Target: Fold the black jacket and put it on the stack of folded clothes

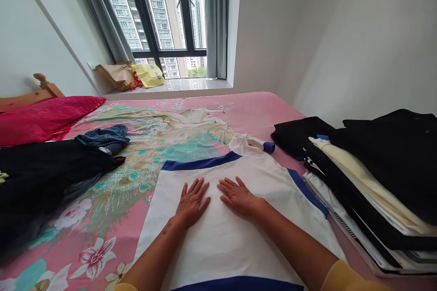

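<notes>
A white garment with blue trim [239, 245] lies spread flat on the pink floral bedsheet [102, 236] in front of me. My left hand [193, 202] rests palm down on its middle, fingers stretched out. Beside it, almost touching, my right hand [237, 196] also lies flat on the cloth with fingers extended. Neither hand holds anything. A bunched white sleeve with a blue cuff [254, 144] sticks out at the garment's far right corner.
A stack of folded black, cream and white clothes [375, 182] fills the right side. Loose dark clothes [51, 168] and a blue denim piece [105, 138] lie left, by a red pillow [44, 116]. Brown and yellow bags [136, 76] sit on the window sill.
</notes>
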Tool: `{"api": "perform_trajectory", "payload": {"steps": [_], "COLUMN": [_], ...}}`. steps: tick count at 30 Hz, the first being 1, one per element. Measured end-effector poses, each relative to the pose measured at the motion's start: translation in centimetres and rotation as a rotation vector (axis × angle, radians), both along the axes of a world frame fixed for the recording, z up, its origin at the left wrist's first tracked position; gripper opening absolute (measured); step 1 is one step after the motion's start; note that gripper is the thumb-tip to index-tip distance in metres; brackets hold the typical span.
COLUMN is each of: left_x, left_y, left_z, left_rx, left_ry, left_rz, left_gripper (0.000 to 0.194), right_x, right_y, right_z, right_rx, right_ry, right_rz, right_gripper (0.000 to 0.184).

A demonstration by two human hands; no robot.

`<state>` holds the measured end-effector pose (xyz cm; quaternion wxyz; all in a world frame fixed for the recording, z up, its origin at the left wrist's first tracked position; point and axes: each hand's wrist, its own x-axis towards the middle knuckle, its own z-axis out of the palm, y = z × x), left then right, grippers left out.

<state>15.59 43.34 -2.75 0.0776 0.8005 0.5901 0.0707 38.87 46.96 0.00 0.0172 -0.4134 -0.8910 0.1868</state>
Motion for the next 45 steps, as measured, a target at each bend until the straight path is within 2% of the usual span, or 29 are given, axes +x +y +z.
{"api": "perform_trajectory", "payload": {"steps": [2, 6, 8, 10, 12, 14, 20, 22, 26, 28, 31, 33, 36, 38, 41, 43, 45], "left_x": [-0.1, -0.3, -0.2, -0.2, -0.1, -0.1, -0.2, -0.2, -0.3, -0.3, -0.3, -0.3, -0.2, -0.2, -0.3, -0.4, -0.4], "left_y": [0.1, 0.3, 0.3, 0.3, 0.3, 0.2, 0.4, 0.4, 0.6, 0.6, 0.6, 0.6, 0.6, 0.6, 0.6, 0.5, 0.5], "left_z": [-0.2, -0.4, -0.4, -0.3, -0.3, -0.2, -0.3, -0.5, -0.6, -0.5, -0.5, -0.5, -0.5, -0.5, -0.5, -0.5, -0.3], "left_rx": [0.001, 0.002, 0.001, -0.002, 0.0, 0.01, 0.025, 0.019, 0.018, 0.022, 0.021, 0.02, 0.03, 0.034, 0.024, 0.017, 0.009], "left_ry": [-0.011, -0.032, -0.034, -0.031, -0.031, -0.033, -0.031, -0.03, -0.02, -0.015, -0.015, -0.017, -0.019, -0.021, -0.026, -0.029, -0.03], "left_rz": [0.0, 0.0, 0.002, 0.007, 0.01, 0.008, 0.017, 0.013, 0.008, 0.015, 0.017, 0.012, 0.01, 0.013, 0.014, 0.01, 0.007], "left_gripper": [0.055, 0.055, 0.055, 0.054, 0.054, 0.054, 0.053, 0.053, 0.054, 0.054, 0.054, 0.054, 0.054, 0.054, 0.054, 0.054, 0.054], "right_x": [2.2, 8.2, 9.1, 8.5, 7.6, 7.9, 13.0, 13.2, 12.3, 12.2, 11.9, 11.2, 10.7, 11.2, 11.6, 10.2, 7.4], "right_y": [1.8, 5.6, 6.1, 5.6, 4.8, 4.7, 7.2, 6.9, 5.5, 5.6, 5.9, 5.4, 4.5, 4.5, 5.2, 5.0, 3.6], "right_z": [-0.9, -1.8, -1.8, -2.1, -2.5, -2.9, -2.3, -2.3, -3.0, -2.9, -2.2, -1.9, -1.8, -1.4, -0.3, 0.2, 0.1], "right_rx": [-0.036, -0.032, -0.026, 0.02, 0.097, 0.156, 0.117, 0.144, 0.124, 0.073, 0.045, 0.045, 0.028, 0.002, -0.025, -0.01, 0.011], "right_ry": [-0.078, -0.233, -0.28, -0.263, -0.189, -0.131, -0.222, -0.22, -0.182, -0.212, -0.269, -0.25, -0.182, -0.202, -0.274, -0.248, -0.161], "right_rz": [-0.112, -0.513, -0.626, -0.626, -0.553, -0.535, -0.823, -0.798, -0.541, -0.588, -0.747, -0.687, -0.461, -0.499, -0.7, -0.666, -0.488], "right_gripper": [0.055, 0.058, 0.059, 0.058, 0.055, 0.054, 0.054, 0.054, 0.055, 0.057, 0.059, 0.06, 0.059, 0.059, 0.062, 0.061, 0.059]}}
